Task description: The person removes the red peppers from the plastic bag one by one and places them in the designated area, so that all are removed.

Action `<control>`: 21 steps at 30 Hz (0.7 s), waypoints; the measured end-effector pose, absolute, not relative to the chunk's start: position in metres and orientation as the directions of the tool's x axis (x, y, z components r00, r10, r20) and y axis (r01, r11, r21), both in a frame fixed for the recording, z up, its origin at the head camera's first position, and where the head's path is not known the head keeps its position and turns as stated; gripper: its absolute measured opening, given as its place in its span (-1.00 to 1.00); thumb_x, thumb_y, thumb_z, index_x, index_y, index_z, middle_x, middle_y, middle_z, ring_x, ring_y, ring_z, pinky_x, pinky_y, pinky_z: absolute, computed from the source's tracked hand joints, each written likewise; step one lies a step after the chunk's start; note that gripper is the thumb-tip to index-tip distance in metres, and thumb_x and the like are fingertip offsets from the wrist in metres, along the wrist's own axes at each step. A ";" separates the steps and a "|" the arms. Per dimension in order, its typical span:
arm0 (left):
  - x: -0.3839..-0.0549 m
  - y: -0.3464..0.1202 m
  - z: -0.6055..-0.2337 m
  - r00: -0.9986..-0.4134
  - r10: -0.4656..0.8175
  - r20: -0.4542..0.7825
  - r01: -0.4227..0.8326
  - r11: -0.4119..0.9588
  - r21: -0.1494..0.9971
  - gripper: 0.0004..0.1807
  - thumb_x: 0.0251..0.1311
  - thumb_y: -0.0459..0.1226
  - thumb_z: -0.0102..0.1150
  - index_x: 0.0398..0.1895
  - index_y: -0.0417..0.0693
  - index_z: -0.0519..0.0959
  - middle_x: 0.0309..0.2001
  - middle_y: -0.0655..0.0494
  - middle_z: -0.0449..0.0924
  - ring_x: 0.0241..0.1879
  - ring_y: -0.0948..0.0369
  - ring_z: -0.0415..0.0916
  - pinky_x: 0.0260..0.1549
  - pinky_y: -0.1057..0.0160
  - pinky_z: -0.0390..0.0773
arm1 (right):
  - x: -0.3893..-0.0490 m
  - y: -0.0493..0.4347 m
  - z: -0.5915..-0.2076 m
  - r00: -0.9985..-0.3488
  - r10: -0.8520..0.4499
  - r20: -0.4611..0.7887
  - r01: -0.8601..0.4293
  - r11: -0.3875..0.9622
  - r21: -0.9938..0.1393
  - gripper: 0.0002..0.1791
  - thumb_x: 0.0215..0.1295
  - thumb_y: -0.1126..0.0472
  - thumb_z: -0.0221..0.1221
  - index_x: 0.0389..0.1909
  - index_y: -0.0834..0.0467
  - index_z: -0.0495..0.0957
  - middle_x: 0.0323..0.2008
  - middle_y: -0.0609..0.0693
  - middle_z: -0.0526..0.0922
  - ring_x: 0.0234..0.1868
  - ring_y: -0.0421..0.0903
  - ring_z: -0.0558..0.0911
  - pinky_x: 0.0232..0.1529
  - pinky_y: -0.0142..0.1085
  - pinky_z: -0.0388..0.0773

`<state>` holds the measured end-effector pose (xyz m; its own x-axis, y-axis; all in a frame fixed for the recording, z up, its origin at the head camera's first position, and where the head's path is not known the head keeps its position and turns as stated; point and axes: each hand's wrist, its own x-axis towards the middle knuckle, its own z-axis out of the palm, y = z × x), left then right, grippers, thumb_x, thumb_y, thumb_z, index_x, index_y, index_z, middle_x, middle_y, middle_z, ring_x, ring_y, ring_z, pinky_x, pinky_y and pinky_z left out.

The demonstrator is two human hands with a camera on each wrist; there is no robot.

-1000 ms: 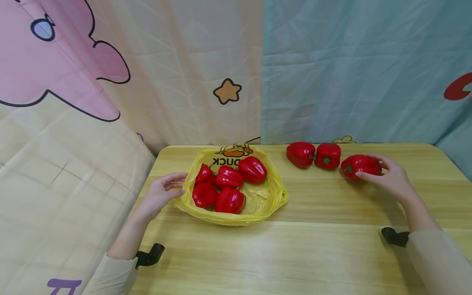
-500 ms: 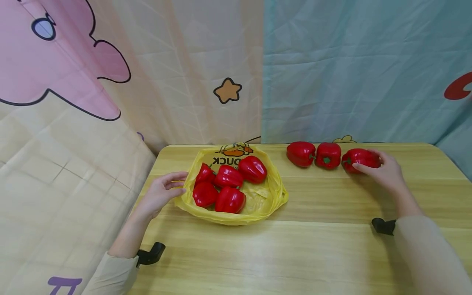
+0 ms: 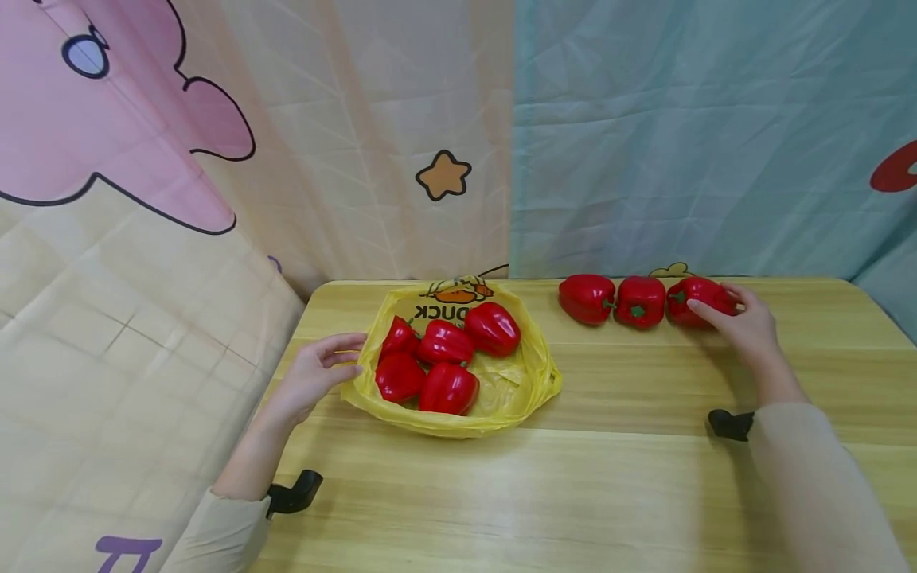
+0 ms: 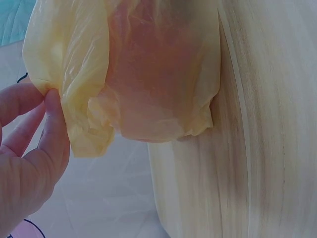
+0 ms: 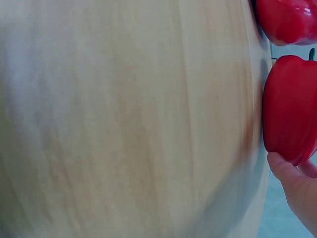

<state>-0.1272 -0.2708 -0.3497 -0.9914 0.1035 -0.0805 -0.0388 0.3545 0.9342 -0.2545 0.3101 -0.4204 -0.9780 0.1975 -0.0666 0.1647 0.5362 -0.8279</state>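
My left hand pinches the left edge of a yellow plastic bag between thumb and fingers; the left wrist view shows the thin film gathered at the fingertips. Several red bell peppers lie inside the opened bag, mostly toward its left side. At the back right, my right hand holds a red bell pepper by its right end, thumb in front. That same bell pepper lies on its side in the right wrist view, its green stem pointing away from the hand.
Two more red bell peppers sit in a row to the left of the held one, near the table's back edge. The wooden table meets patterned curtains at the back and left. Black wrist mounts stick out from both forearms.
My right hand has moved the bell pepper back and a little left, into line beside the other two. The left hand and the bag stay in place.
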 end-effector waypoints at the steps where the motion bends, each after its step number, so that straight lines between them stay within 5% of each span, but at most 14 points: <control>1: -0.127 -0.271 -0.350 -0.991 0.104 -0.080 -0.039 0.354 0.935 -0.47 0.14 -0.56 0.07 0.23 -0.42 0.30 0.16 -0.35 0.32 0.03 -0.02 0.43 -0.19 0.34 0.57 | -0.255 0.310 -0.420 -0.978 0.198 -0.072 0.169 0.535 -0.828 -0.03 0.16 -0.25 0.12 0.44 0.16 -0.04 0.31 0.32 0.08 0.20 0.25 0.13 -0.20 -0.32 0.39; 6: -0.127 -0.272 -0.352 -0.992 0.101 -0.081 -0.040 0.355 0.934 -0.48 0.14 -0.55 0.08 0.22 -0.41 0.31 0.16 -0.35 0.32 0.05 -0.05 0.42 -0.18 0.33 0.57 | -0.257 0.308 -0.420 -0.979 0.183 -0.086 0.174 0.540 -0.824 0.00 0.17 -0.29 0.08 0.44 0.20 -0.07 0.32 0.37 0.06 0.22 0.30 0.10 -0.05 -0.05 0.43; 11: -0.126 -0.271 -0.353 -0.992 0.097 -0.085 -0.045 0.357 0.933 -0.48 0.14 -0.55 0.08 0.22 -0.40 0.31 0.16 -0.34 0.32 0.06 -0.08 0.40 -0.19 0.34 0.57 | -0.261 0.310 -0.419 -0.986 0.141 -0.089 0.153 0.562 -0.813 0.00 0.21 -0.29 0.03 0.43 0.26 -0.12 0.33 0.44 0.00 0.25 0.39 0.06 0.12 0.25 0.24; 21: -0.126 -0.270 -0.346 -0.991 0.103 -0.081 -0.041 0.341 0.939 -0.46 0.15 -0.53 0.09 0.24 -0.42 0.28 0.18 -0.35 0.31 0.09 -0.13 0.37 -0.19 0.38 0.56 | -0.264 0.310 -0.418 -0.991 0.117 -0.063 0.120 0.587 -0.801 -0.04 0.26 -0.24 -0.01 0.42 0.31 -0.14 0.32 0.45 0.01 0.23 0.40 0.09 0.11 0.26 0.25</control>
